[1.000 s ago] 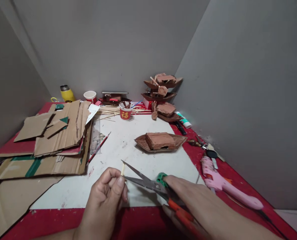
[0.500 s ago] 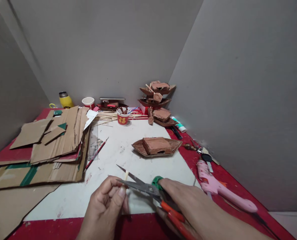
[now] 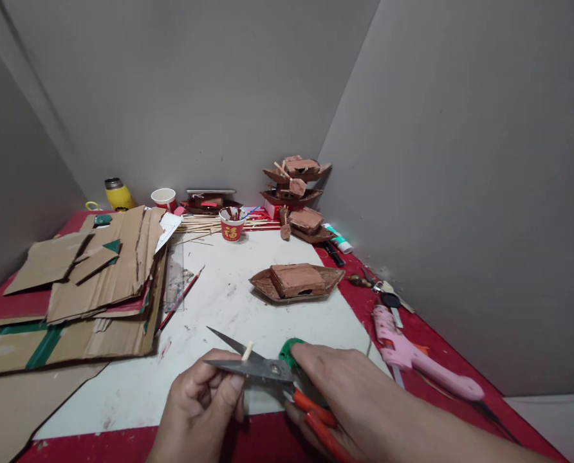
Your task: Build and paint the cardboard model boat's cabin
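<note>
My right hand [image 3: 335, 392] is closed around the scissors [image 3: 262, 368], which have dark metal blades and orange handles. Their blades stand apart and point left. A short pale wooden stick [image 3: 247, 351] pokes up between the blades. My left hand [image 3: 204, 402] pinches its lower part, mostly hidden by fingers and the near blade. A green lump [image 3: 291, 351] sits at the scissors beside my right thumb; I cannot make out what it is. Beyond the hands, a brown model boat [image 3: 296, 283] with a reddish roof rests on the white sheet [image 3: 219, 289].
Stacked cardboard [image 3: 108, 270] covers the left, with a pencil [image 3: 181, 299] beside it. At the back stand a red paper cup [image 3: 231, 230], thin sticks [image 3: 200, 224], more model boats [image 3: 306, 222] and a yellow bottle [image 3: 118, 196]. A pink glue gun [image 3: 426, 366] and keys [image 3: 390, 299] lie right.
The scissors have shifted left along the stick, which now sits deeper between the blades, nearer the pivot. The whole view has moved slightly. Both hands keep their hold.
</note>
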`<state>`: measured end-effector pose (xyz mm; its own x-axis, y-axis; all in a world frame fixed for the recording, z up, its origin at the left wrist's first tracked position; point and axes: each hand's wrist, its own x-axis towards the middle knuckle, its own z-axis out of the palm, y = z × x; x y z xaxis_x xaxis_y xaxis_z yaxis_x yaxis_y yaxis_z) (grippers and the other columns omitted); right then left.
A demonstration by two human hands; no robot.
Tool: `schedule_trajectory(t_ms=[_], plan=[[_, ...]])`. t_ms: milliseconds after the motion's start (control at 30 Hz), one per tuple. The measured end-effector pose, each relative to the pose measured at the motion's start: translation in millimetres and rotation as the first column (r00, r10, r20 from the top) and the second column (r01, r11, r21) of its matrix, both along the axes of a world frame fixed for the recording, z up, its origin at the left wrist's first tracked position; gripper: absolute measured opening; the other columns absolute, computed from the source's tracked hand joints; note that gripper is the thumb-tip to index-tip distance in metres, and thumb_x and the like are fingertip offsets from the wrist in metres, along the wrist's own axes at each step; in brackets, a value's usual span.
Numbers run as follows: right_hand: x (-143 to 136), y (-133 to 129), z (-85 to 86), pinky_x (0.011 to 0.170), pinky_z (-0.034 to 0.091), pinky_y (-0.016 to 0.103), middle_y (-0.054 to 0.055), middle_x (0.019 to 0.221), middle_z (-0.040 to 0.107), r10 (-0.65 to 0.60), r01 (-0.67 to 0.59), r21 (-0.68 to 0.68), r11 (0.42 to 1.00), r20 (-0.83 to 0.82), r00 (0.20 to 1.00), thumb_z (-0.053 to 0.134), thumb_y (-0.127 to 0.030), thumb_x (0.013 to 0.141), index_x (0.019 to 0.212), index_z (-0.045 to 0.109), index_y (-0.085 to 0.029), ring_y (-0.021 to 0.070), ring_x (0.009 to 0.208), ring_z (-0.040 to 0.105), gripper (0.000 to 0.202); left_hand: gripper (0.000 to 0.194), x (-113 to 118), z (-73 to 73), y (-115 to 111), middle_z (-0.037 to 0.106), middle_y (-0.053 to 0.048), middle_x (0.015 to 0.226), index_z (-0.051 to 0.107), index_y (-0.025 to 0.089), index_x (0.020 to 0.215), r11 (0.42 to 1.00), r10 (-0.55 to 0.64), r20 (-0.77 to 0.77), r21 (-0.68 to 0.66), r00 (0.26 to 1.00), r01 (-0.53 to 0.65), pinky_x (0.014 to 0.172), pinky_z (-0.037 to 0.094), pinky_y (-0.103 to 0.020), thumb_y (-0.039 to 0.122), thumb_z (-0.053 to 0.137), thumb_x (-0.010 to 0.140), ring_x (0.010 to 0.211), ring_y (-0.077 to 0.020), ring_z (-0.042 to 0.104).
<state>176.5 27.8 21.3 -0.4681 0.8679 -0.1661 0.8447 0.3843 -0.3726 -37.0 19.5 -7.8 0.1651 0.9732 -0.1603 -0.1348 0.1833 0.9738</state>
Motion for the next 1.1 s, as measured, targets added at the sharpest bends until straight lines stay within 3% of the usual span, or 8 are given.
schedule_trajectory(t_ms=[333, 533, 667, 767, 900, 1100], plan=[[0, 4, 10.7, 0.049, 0.024, 0.027, 0.007, 0.074, 0.067, -0.065, 0.087, -0.158, 0.984, 0.142, 0.988, 0.048, -0.037, 0.086, 0.083, 0.054, -0.022, 0.0231, 0.062, 0.062, 0.016, 0.036, 12, -19.5, 2, 0.047, 0.006, 0.048, 0.063, 0.014, 0.076, 0.984, 0.060, 0.158, -0.177, 0.986, -0.032, 0.049, 0.031, -0.020, 0.048, 0.074, 0.071, 0.046, -0.0071, 0.039], [-3, 6, 28.1, 0.052, 0.031, 0.027, 0.008, 0.083, 0.064, -0.030, 0.040, -0.150, 0.988, 0.070, 0.997, 0.050, -0.027, 0.081, 0.079, 0.050, -0.021, 0.0208, 0.064, 0.058, 0.007, 0.036, 9, -11.7, -2, 0.052, 0.002, 0.051, 0.066, 0.015, 0.075, 0.999, -0.020, 0.042, -0.045, 0.999, 0.022, 0.050, 0.034, -0.022, 0.050, 0.069, 0.075, 0.049, -0.0099, 0.046], [-4, 4, 28.3, 0.054, 0.033, 0.027, 0.006, 0.083, 0.062, -0.019, 0.023, -0.116, 0.993, 0.030, 0.999, 0.051, -0.026, 0.080, 0.080, 0.050, -0.021, 0.0193, 0.064, 0.056, 0.005, 0.036, 7, -11.1, -2, 0.054, 0.001, 0.051, 0.067, 0.015, 0.075, 0.998, -0.065, 0.028, -0.011, 0.997, 0.065, 0.050, 0.036, -0.023, 0.051, 0.069, 0.075, 0.049, -0.0110, 0.048], [-4, 5, 24.8, 0.051, 0.030, 0.027, 0.007, 0.080, 0.064, -0.016, 0.027, -0.116, 0.993, 0.095, 0.995, 0.050, -0.029, 0.081, 0.080, 0.052, -0.021, 0.0196, 0.061, 0.057, 0.008, 0.038, 10, -18.0, -4, 0.051, 0.004, 0.047, 0.066, 0.015, 0.077, 0.994, -0.042, 0.108, -0.095, 0.993, 0.053, 0.047, 0.030, -0.021, 0.052, 0.072, 0.072, 0.045, -0.0083, 0.043], [-7, 9, 18.2, 0.047, 0.022, 0.027, 0.010, 0.074, 0.070, -0.012, 0.040, -0.108, 0.993, 0.248, 0.969, 0.047, -0.031, 0.085, 0.082, 0.060, -0.019, 0.0230, 0.059, 0.062, 0.017, 0.045, 18, -28.5, -8, 0.049, 0.006, 0.042, 0.063, 0.015, 0.083, 0.936, -0.017, 0.223, -0.340, 0.975, 0.094, 0.040, 0.013, -0.021, 0.056, 0.074, 0.067, 0.036, -0.0045, 0.029], [-9, 17, 6.0, 0.048, 0.018, 0.029, 0.012, 0.069, 0.072, 0.095, -0.088, -0.037, 0.995, 0.332, 0.938, 0.050, -0.034, 0.087, 0.083, 0.066, -0.018, 0.0271, 0.060, 0.067, 0.022, 0.050, 19, -33.5, -10, 0.053, 0.003, 0.042, 0.063, 0.013, 0.082, 0.898, -0.095, 0.253, -0.396, 0.963, 0.192, 0.044, 0.015, -0.021, 0.058, 0.074, 0.065, 0.039, -0.0052, 0.035]])
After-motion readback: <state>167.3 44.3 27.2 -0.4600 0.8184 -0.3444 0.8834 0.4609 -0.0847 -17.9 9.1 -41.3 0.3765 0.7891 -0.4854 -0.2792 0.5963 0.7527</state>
